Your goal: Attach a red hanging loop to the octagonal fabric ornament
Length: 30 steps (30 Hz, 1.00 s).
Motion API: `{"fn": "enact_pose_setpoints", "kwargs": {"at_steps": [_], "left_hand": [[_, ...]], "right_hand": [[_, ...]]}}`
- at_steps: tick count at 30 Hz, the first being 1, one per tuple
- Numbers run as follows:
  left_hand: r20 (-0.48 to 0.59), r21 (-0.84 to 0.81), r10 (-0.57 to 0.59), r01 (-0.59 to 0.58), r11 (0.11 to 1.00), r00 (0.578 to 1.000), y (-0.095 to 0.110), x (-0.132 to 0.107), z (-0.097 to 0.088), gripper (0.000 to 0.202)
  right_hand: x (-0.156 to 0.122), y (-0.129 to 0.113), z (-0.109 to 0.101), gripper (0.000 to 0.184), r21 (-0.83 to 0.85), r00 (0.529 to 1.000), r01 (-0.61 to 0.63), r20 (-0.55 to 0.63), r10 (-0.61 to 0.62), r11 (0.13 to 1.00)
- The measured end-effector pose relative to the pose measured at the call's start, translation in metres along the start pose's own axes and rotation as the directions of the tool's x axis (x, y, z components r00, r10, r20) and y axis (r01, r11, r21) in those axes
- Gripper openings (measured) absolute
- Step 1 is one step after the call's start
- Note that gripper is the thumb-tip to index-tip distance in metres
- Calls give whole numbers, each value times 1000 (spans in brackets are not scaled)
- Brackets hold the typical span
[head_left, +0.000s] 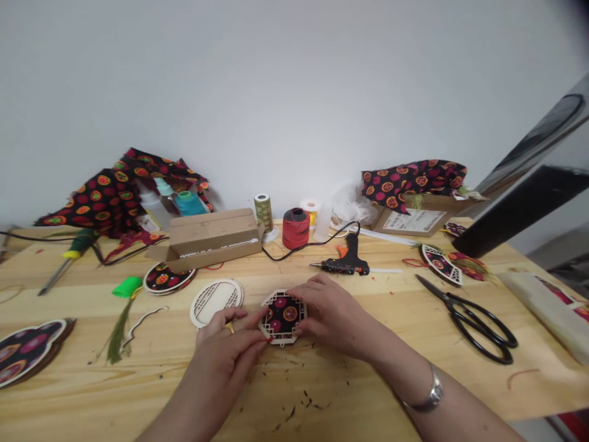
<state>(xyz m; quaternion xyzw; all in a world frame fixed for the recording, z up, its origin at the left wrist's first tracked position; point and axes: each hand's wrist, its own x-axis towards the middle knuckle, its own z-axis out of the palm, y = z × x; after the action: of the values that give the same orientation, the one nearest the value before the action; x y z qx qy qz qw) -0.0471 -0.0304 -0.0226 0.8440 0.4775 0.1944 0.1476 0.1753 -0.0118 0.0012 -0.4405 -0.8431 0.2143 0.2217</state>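
Observation:
An octagonal wooden lattice frame (284, 316) backed with dark patterned fabric is held between both hands at the middle of the table. My left hand (232, 344) grips its left edge, fingers closed along the rim. On the opposite side, my right hand (334, 313) has its thumb and fingers on the right edge. Small loops stick out at the frame's top and bottom. Just behind my left hand lies a round pale wooden lattice piece (216, 301), partly covered by the fingers.
Black scissors (478, 319) lie at right, a glue gun (345, 258) behind my right hand. Thread spools (296, 228) and an open cardboard box (214, 239) stand at the back. A screwdriver (69, 261), green tassel (120, 331) and fabric-covered pieces (32, 350) lie left. Dark scraps dot the front.

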Motion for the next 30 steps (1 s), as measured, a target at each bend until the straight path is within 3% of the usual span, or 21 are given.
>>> {"fn": "enact_pose_setpoints", "kwargs": {"at_steps": [7,11,15,21,26,30], "left_hand": [[-23,12,32,-31,999,999,-2,1,1,21],[-57,24,65,-64,998,996,-1,1,-1,21],[-167,56,108,-100,993,980,2,-2,-7,22],[-206,59,191,-182,981,960,15,-8,-9,22],[-222,148,267,-239,960,938,26,-7,-3,26],[-150,184,278,-250,951,949,32,1,2,31]], "right_hand": [[-2,3,0,37,116,998,3,-63,4,993],[-1,11,0,25,177,954,-213,-175,243,961],[3,15,-1,21,136,901,-400,-127,416,907],[6,10,3,24,70,881,-472,6,472,879],[11,-2,0,26,-24,859,-510,31,511,860],[15,-6,-5,27,-80,844,-530,49,535,844]]}}
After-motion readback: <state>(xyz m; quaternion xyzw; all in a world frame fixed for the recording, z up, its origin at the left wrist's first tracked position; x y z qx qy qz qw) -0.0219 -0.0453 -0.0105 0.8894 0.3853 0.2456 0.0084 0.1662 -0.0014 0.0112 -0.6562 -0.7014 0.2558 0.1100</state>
